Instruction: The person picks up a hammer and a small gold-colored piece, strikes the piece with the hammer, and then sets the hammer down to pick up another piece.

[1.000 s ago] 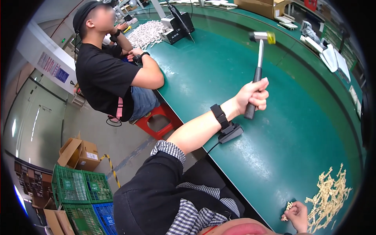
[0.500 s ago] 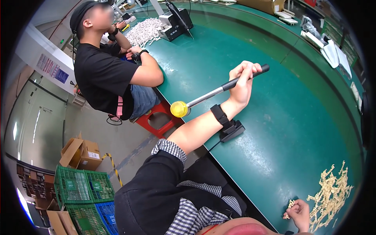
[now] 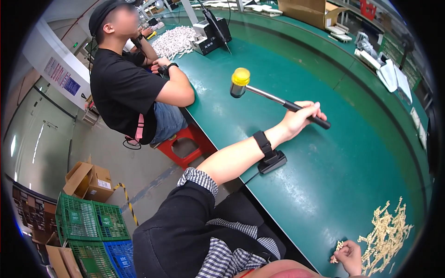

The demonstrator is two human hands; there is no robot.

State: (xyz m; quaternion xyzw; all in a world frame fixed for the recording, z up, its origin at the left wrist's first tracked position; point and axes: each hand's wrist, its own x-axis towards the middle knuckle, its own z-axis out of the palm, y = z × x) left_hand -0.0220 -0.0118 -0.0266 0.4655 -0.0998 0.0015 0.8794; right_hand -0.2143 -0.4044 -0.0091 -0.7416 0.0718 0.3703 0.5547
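My left hand [image 3: 301, 121] is closed round the black grip of a mallet [image 3: 266, 94], held above the green table. Its head has a yellow face [image 3: 241, 76] turned up and a dark face below; the shaft is silver. A black strap with a small dark device [image 3: 272, 161] sits on my left wrist, and a cable runs from it. At the lower right, my right hand [image 3: 351, 257] pinches a small beige zigzag piece [image 3: 337, 252] at its fingertips, low over the table. Beside that hand lies a loose pile of similar beige pieces [image 3: 382, 236].
A person in black [image 3: 125, 83] sits on a red stool [image 3: 185, 148] at the table's left edge. Beyond are a heap of white parts [image 3: 172, 42] and a black device [image 3: 211, 37]. Green crates [image 3: 79, 217] and a cardboard box [image 3: 95, 181] stand on the floor.
The mallet has swung: its head has risen and moved away from me, now yellow face up. My left hand has lowered and shifted slightly right. My right hand still pinches the beige piece.
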